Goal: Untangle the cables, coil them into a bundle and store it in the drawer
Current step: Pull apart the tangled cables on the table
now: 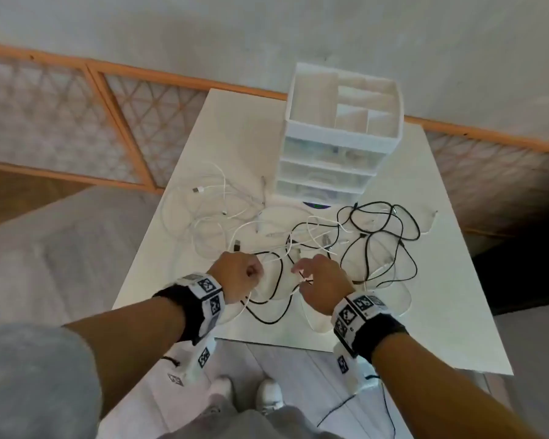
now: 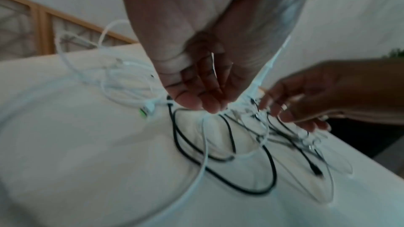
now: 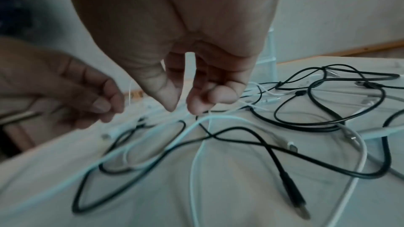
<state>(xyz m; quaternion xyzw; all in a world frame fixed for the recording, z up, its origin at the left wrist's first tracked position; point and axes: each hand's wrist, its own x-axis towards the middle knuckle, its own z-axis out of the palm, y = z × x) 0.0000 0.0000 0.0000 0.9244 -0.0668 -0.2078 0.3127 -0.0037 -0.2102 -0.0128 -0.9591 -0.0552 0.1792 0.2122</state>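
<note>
A tangle of white cables and black cables lies spread over the white table. Behind it stands a white drawer unit with its clear drawers closed. My left hand hovers over the near part of the tangle, fingers curled around a white cable that hangs from the fingertips. My right hand is close beside it, its thumb and curled fingers pinching a thin white cable just above the table. A black plug end lies loose near the front.
The drawer unit carries an open divided tray on top. A grey sofa is to the left of the table and a wooden lattice screen stands behind it. The table's front edge is just before my shoes.
</note>
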